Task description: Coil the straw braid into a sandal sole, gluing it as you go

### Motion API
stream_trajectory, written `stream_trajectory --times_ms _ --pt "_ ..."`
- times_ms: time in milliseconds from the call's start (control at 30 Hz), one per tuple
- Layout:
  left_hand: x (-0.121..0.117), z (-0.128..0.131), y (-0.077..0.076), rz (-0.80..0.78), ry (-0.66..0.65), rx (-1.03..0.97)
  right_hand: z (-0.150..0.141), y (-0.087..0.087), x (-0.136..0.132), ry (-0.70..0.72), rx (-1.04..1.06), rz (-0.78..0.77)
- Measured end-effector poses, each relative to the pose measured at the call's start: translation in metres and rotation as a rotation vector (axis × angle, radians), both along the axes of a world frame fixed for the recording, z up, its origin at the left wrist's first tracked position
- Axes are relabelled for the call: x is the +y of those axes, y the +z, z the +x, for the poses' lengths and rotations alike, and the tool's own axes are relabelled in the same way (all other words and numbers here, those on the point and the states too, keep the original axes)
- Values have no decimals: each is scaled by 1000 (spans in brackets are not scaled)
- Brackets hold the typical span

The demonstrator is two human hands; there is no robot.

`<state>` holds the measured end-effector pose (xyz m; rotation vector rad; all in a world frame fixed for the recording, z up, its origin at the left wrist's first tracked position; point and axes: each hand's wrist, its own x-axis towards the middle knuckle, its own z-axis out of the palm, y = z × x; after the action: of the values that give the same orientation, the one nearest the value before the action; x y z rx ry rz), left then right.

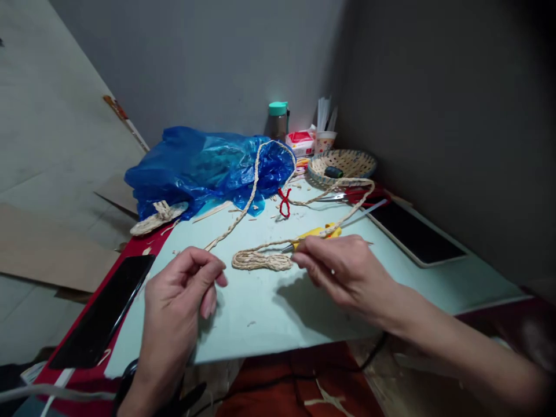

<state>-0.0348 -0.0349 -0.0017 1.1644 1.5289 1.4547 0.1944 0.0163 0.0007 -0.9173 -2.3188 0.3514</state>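
Observation:
A long braided straw cord runs from behind the fingers of my left hand, up over a blue bag and round in a loop to the right. My left fingers are closed in a pinch at its thin end. Between my hands is a flat oval coil of the same braid. My right hand is closed, thumb and index pressed together, at the coil's right end. Whatever those fingertips hold is hidden. A yellow-handled tool lies behind my right hand. A red tie is knotted by the cord.
The blue plastic bag sits at the back left, a straw piece before it. A woven basket, red-handled scissors and a tablet are on the right. A black phone lies left. A bottle stands behind.

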Motion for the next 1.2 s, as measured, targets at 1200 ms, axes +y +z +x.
stream_trajectory --times_ms 1200 --pt "11 -24 -20 27 -431 916 -22 -17 -23 -44 -259 48"
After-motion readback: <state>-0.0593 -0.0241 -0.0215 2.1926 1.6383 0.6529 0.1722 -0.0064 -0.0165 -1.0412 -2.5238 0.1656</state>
